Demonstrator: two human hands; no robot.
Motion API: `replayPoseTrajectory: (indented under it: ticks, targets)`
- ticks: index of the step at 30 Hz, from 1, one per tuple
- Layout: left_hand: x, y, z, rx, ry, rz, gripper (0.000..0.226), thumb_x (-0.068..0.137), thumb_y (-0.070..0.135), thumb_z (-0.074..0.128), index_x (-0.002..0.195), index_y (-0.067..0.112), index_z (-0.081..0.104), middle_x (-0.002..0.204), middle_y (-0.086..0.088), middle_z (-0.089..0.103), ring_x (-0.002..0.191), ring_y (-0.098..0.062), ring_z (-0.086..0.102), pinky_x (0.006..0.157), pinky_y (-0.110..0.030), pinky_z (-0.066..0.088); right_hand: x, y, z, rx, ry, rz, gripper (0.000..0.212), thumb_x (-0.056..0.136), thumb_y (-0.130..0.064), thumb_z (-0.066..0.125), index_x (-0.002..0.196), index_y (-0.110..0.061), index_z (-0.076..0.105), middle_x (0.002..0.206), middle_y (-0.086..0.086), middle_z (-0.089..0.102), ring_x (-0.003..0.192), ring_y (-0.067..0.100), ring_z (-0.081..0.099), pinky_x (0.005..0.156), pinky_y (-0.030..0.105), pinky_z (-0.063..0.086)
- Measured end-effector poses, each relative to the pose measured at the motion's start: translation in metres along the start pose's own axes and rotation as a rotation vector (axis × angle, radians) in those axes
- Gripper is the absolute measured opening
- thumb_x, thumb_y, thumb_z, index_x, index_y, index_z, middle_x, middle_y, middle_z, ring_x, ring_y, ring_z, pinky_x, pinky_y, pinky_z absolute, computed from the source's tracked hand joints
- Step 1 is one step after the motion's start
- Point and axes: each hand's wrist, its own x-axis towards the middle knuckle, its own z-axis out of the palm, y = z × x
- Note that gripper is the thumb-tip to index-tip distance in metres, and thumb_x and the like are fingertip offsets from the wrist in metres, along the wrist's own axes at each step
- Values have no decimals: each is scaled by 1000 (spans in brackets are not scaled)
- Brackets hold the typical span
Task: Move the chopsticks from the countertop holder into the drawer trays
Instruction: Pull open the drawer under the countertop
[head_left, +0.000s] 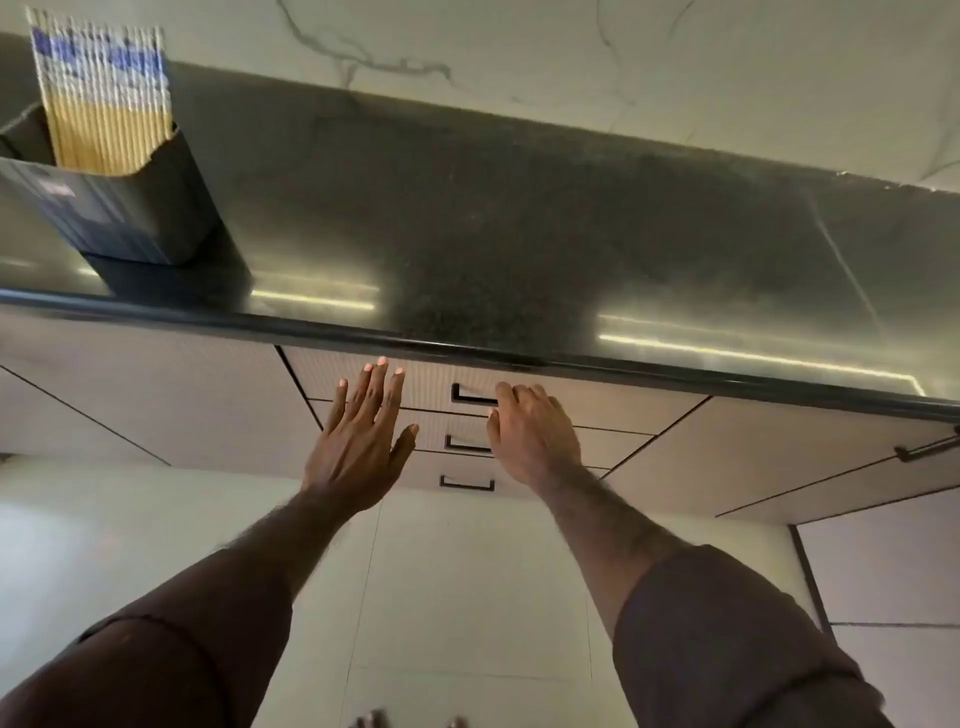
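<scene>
A bundle of chopsticks (104, 98), yellow below with white and blue patterned tops, stands upright in a dark grey holder (130, 208) at the far left of the black countertop (519, 234). Below the counter edge is a stack of three closed drawers, and the top drawer (597, 405) has a black handle (470, 395). My right hand (532, 434) has its fingers curled at that handle; whether they grip it is hidden. To the left of the handle, my left hand (363, 441) is held flat with fingers spread, in front of the drawer fronts.
The second drawer handle (462, 444) and third drawer handle (466, 483) sit below. Cabinet doors flank the drawers; one at the right has a bar handle (930, 449). A marbled wall rises behind the counter. The pale floor lies below.
</scene>
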Motion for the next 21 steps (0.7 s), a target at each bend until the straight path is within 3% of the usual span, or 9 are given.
replayPoseTrajectory:
  ticks: [9,14,16,21]
  targets:
    - [19,-22,46,47,-12,23,70,97,52,16,151,12,-6,159,-12,-10,147,-27,-9,119,-43,-7,23,11,61,-15,-84,112,51,92,-31,55,136,-8,43,114,13,66,104,26,62,94,38,49]
    - [21,-25,64,33,-9,-4,71,97,54,15,150,14,-10,159,-10,-14,147,-26,-12,118,-41,-9,17,16,93,63,-139,185,60,92,-28,54,144,-11,30,142,14,44,134,28,37,112,38,29]
    - [16,-27,71,37,-4,21,72,97,55,14,150,14,-12,159,-9,-14,147,-25,-13,118,-40,-10,19,13,98,55,-95,194,59,91,-25,57,142,-9,33,138,14,44,132,30,38,113,38,27]
    - [-1,-29,76,-18,35,26,73,97,57,14,152,14,-10,160,-8,-13,148,-24,-13,119,-41,-6,16,4,92,83,-81,237,46,87,-19,60,128,-6,45,121,15,52,113,27,48,100,37,43]
